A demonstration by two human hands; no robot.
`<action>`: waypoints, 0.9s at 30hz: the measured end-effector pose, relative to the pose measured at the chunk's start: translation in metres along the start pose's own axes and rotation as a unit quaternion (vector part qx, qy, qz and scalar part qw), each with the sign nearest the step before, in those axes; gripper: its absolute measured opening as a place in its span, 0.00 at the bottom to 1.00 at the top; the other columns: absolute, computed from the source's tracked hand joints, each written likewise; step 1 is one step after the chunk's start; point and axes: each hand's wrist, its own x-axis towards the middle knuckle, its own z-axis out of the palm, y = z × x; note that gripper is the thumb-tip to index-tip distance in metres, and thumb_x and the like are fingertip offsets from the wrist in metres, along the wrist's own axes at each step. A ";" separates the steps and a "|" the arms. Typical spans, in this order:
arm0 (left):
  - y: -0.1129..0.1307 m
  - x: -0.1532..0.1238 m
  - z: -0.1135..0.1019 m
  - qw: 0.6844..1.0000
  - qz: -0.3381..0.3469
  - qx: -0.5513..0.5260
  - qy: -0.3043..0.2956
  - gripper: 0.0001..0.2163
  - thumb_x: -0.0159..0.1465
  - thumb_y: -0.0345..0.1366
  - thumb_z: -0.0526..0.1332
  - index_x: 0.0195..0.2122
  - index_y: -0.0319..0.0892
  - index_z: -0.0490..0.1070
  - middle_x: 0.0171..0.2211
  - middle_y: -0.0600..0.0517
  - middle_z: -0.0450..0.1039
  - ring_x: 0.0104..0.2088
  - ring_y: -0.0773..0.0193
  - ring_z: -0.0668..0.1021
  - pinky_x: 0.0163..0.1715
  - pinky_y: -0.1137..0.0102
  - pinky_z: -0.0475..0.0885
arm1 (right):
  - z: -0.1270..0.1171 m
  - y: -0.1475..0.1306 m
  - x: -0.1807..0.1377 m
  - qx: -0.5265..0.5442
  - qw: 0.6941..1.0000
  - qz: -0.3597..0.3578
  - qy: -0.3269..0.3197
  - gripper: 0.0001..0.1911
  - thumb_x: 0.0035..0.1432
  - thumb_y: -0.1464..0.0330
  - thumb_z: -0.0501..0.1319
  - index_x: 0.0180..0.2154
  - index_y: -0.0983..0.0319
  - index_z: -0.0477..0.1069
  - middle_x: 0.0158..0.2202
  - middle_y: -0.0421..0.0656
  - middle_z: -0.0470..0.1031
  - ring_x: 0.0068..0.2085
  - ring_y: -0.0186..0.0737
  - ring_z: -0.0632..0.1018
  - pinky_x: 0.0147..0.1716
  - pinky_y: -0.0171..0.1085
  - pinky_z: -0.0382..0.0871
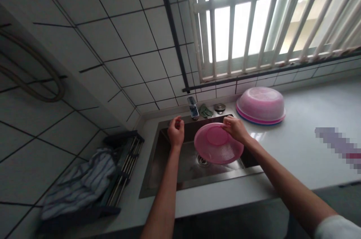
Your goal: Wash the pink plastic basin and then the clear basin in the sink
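Observation:
My right hand [234,127] grips the rim of a pink plastic colander [220,154] at its far right side. The colander hangs tilted over the stainless steel sink [187,175], with its perforated wall showing and the drain [202,161] partly covered by it. To the left, my left hand [176,132] is raised over the basin with its fingers curled in. No object shows in it, and it is apart from the colander. Just behind my hands stands the chrome faucet [193,107].
Pink nested basins [261,103] sit upside down on the white counter [307,118] at right. A green cloth [205,111] and a metal sink stopper [220,108] lie behind the sink. At left, a striped cloth [84,179] drapes over a dark rack [124,173]. A barred window is above.

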 end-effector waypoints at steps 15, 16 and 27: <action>0.050 0.090 0.030 0.953 0.225 0.099 -0.177 0.14 0.74 0.31 0.61 0.56 0.48 0.83 0.59 0.49 0.82 0.62 0.56 0.81 0.66 0.57 0.74 | 0.094 0.001 0.016 0.174 0.983 0.025 0.058 0.07 0.63 0.66 0.57 0.36 0.59 0.74 0.38 0.45 0.79 0.38 0.43 0.78 0.40 0.36 0.70; 0.050 0.090 0.030 0.954 0.222 0.096 -0.174 0.14 0.74 0.31 0.61 0.56 0.49 0.83 0.59 0.49 0.82 0.63 0.56 0.80 0.66 0.58 0.74 | 0.094 0.001 0.017 0.185 0.981 0.016 0.059 0.07 0.63 0.66 0.57 0.36 0.59 0.74 0.39 0.46 0.79 0.39 0.44 0.78 0.41 0.36 0.70; 0.045 0.065 0.021 0.974 0.181 0.046 -0.130 0.26 0.68 0.29 0.65 0.67 0.47 0.74 0.67 0.46 0.74 0.66 0.53 0.76 0.68 0.56 0.72 | 0.092 -0.001 0.020 0.222 0.973 0.004 0.065 0.06 0.63 0.66 0.58 0.34 0.59 0.71 0.41 0.46 0.78 0.42 0.44 0.78 0.41 0.36 0.71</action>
